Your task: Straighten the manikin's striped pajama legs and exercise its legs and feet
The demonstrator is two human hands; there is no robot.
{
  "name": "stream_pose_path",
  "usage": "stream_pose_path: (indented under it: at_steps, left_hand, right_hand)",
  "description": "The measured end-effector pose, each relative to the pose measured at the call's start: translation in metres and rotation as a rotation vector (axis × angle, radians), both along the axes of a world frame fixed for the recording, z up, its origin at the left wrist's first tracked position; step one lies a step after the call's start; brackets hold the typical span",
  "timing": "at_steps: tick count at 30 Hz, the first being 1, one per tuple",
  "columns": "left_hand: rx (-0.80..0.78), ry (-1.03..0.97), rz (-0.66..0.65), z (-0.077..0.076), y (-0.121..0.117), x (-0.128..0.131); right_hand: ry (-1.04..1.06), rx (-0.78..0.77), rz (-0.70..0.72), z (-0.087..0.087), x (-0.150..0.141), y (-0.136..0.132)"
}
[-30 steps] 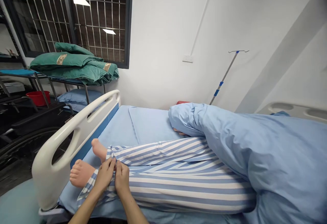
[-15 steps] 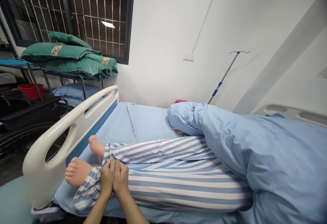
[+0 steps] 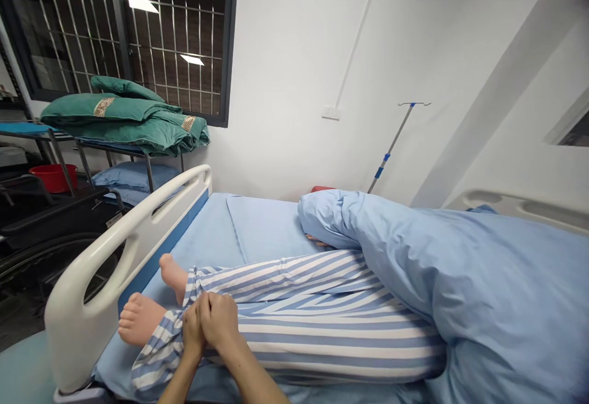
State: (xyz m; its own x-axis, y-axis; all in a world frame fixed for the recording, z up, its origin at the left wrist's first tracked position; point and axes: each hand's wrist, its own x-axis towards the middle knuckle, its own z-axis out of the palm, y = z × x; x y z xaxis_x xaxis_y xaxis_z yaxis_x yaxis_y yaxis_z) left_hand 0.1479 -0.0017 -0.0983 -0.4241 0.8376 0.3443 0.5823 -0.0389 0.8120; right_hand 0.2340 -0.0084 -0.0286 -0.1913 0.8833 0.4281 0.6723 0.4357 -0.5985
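Two legs in blue-and-white striped trousers (image 3: 322, 324) lie stretched out on a bed. Their bare, smooth feet (image 3: 140, 319) look like a manikin's and point toward the footboard. My left hand (image 3: 193, 330) is closed over the nearer shin, just above the ankle. Right beside it and touching it, my right hand (image 3: 219, 319) is closed too, knuckles up. Whatever the fingers hold, if anything, is hidden beneath them. A light blue quilt (image 3: 497, 287) is bunched over the upper body, and part of a hand (image 3: 317, 241) shows under its edge.
A white footboard (image 3: 69, 293) rises at the left, with a wheelchair (image 3: 50, 238) beyond it. Green folded quilts (image 3: 133, 115) lie on a rack below the barred window (image 3: 175, 42). An IV pole (image 3: 391, 146) stands by the wall, and a red bucket (image 3: 55, 178) is at far left.
My right hand has shifted slightly to the right and turned, now partly overlapping my left hand. The camera view has tilted up a little. The legs lie as before.
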Motion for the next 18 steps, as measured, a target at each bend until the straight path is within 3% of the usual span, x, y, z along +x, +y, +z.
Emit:
stream_pose_path:
  at_steps: [9,18]
  left_hand:
    - [-0.084,-0.031,-0.042,0.004,-0.004,0.006]
    - [-0.082,-0.127,-0.085,0.010,0.001,0.006]
  right_hand:
    - [0.265,-0.150,0.029,-0.034,0.001,0.004]
    - [0.462,-0.184,-0.015,-0.028,0.001,0.004]
